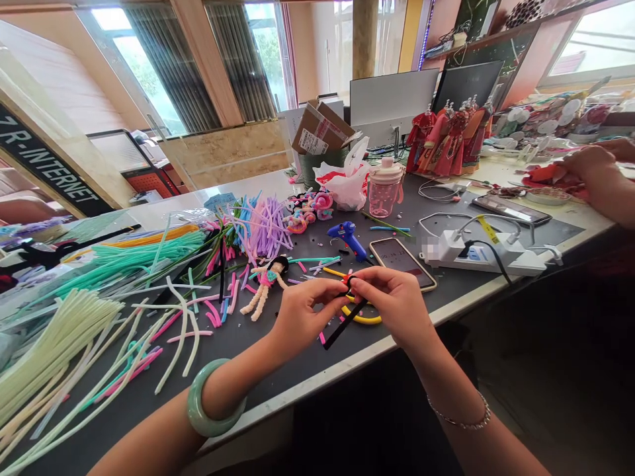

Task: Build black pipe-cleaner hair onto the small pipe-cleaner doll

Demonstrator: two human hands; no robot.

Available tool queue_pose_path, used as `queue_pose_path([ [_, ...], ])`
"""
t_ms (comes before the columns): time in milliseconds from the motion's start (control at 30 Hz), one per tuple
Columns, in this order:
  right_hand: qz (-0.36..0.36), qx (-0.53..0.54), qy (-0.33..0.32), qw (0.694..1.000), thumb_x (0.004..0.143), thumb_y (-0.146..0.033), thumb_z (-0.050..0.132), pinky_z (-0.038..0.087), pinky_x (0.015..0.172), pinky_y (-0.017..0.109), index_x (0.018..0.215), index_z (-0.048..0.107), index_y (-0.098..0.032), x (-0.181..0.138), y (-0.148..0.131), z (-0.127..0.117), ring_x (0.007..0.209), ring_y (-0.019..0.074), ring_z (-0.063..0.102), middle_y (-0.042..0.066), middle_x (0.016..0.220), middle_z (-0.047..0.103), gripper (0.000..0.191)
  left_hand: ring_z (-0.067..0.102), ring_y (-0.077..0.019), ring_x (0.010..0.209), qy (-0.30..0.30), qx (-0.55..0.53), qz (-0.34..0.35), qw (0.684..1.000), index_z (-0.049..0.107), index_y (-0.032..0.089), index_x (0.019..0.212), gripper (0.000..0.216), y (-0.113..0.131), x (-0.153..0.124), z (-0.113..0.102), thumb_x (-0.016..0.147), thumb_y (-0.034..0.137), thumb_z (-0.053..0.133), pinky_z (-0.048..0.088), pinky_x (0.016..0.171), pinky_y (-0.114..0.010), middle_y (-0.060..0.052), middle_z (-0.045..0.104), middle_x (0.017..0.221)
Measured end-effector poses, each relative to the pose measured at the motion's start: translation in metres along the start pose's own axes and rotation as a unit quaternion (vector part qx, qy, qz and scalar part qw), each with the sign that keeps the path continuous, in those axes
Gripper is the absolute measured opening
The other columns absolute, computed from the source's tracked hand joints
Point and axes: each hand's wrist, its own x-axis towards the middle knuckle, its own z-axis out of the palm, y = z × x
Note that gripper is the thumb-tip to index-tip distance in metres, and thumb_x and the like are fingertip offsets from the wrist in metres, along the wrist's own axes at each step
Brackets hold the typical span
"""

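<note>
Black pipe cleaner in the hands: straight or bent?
Bent. The black pipe cleaner curls over at the top between the left hand and right hand, its free end running straight down.

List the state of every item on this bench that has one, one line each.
Left hand with green jade bangle: pinching black fuzzy pipe cleaner
Right hand with silver chain bracelet: pinching the same pipe cleaner
Blue hot glue gun: lying on its side
Gold-edged smartphone: lying flat, screen lit
Pink plastic lidded bottle: upright, lid on
White power strip: plugs inserted
Brown cardboard box: flaps open
</note>
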Motion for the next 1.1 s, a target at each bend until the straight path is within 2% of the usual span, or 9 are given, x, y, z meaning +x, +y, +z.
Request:
queue_pose_path([
  [200, 0.001, -0.004, 0.010, 1.000, 0.065, -0.041, 0.076, 0.053, 0.053, 0.028, 0.068, 0.071, -0.018, -0.002, 0.002, 0.002, 0.054, 0.0159, 0.063, 0.003, 0.060, 0.069, 0.025, 0.068, -0.0175, 0.069, -0.007, -0.002, 0.015, 1.000, 0.073, 0.017, 0.088, 0.017, -0.001, 0.000, 0.002, 0.078, 0.031, 0.069, 0.056, 0.066, -0.029, -0.006, 0.074, 0.081],
  [367, 0.001, -0.004, 0.017, 1.000, 0.066, -0.041, 0.076, 0.054, 0.055, 0.029, 0.071, 0.074, -0.018, -0.002, 0.002, 0.003, 0.055, 0.0165, 0.064, 0.003, 0.062, 0.070, 0.023, 0.069, -0.0176, 0.070, -0.002, -0.012, -0.002, 1.000, 0.074, 0.017, 0.087, 0.015, 0.000, -0.001, 0.002, 0.078, 0.028, 0.069, 0.056, 0.064, -0.027, -0.006, 0.075, 0.082],
  [467, 0.014, 0.025, -0.003, 1.000, 0.063, -0.038, 0.079, 0.056, 0.061, 0.030, 0.078, 0.075, -0.018, -0.003, 0.000, 0.001, 0.060, 0.0165, 0.066, 0.003, 0.067, 0.072, 0.025, 0.067, -0.0150, 0.062, 0.021, -0.033, -0.017, 0.999, 0.072, 0.017, 0.085, 0.013, 0.000, 0.000, 0.003, 0.078, 0.026, 0.068, 0.056, 0.058, -0.025, -0.004, 0.073, 0.077],
  [600, 0.036, 0.061, -0.030, 0.997, 0.058, -0.031, 0.084, 0.058, 0.075, 0.033, 0.095, 0.072, -0.019, -0.004, 0.001, -0.003, 0.075, 0.0182, 0.071, 0.002, 0.077, 0.074, 0.041, 0.062, -0.0105, 0.051, 0.072, -0.066, -0.028, 0.995, 0.068, 0.015, 0.079, 0.011, 0.000, 0.002, 0.004, 0.076, 0.025, 0.069, 0.053, 0.051, -0.021, 0.000, 0.067, 0.065],
  [667, 0.026, 0.052, -0.010, 0.998, 0.059, -0.031, 0.083, 0.058, 0.073, 0.031, 0.094, 0.071, -0.019, -0.005, 0.005, -0.003, 0.074, 0.0178, 0.070, 0.002, 0.076, 0.074, 0.039, 0.059, -0.0085, 0.047, 0.083, -0.082, -0.024, 0.993, 0.066, 0.014, 0.077, 0.009, 0.000, 0.003, 0.005, 0.075, 0.023, 0.069, 0.051, 0.049, -0.019, 0.001, 0.065, 0.060],
  [867, -0.046, -0.017, 0.083, 0.995, 0.068, -0.031, 0.077, 0.057, 0.065, 0.028, 0.080, 0.071, -0.019, -0.007, 0.008, 0.002, 0.067, 0.0154, 0.068, 0.002, 0.074, 0.072, 0.018, 0.059, -0.0079, 0.047, 0.082, -0.103, -0.027, 0.991, 0.066, 0.014, 0.079, 0.010, -0.001, 0.001, 0.009, 0.073, 0.022, 0.070, 0.050, 0.047, -0.017, 0.002, 0.064, 0.062],
  [1100, -0.059, 0.008, 0.112, 0.992, 0.070, -0.028, 0.076, 0.058, 0.067, 0.030, 0.078, 0.074, -0.020, -0.009, 0.005, 0.010, 0.070, 0.0177, 0.070, 0.003, 0.077, 0.074, 0.011, 0.061, -0.0086, 0.052, 0.101, -0.075, -0.007, 0.992, 0.064, 0.015, 0.075, 0.008, 0.001, -0.001, 0.012, 0.072, 0.020, 0.069, 0.052, 0.053, -0.018, 0.001, 0.065, 0.065],
])
